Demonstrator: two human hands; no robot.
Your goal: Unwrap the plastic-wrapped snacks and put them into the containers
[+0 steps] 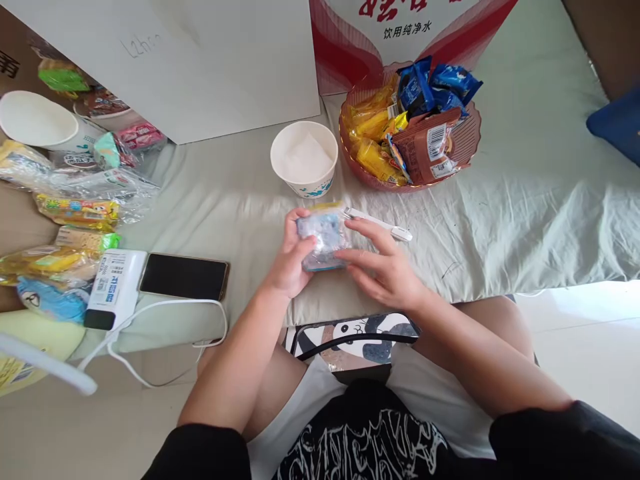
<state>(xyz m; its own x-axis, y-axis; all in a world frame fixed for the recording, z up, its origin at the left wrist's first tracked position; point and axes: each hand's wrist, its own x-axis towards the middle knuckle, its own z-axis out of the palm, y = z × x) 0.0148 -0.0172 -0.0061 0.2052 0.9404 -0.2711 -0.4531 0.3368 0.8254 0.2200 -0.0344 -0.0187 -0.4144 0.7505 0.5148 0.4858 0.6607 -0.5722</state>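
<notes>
Two hands are working one small clear packet [323, 240] just above the bed edge, over the pale sheet [525, 200]. Left hand [290, 260] is gripping its left side, fingers curled shut around it; right hand [385, 267] is pressing flat, half-open fingers on the front, thumb hidden behind. Beyond them a white pen-like tool [383, 223] is lying on the sheet, then a paper bowl [304, 160], then a snack basket [410, 127] piled high. Phone [184, 277] and power bank [115, 287] are sitting off to the left. Risk, I'd judge: slippery wrap could be slipping or tearing unevenly, spilling contents onto the sheet. Packet contents are blurred, label unreadable; the red carton [410, 27] is getting cut off at the top.
</notes>
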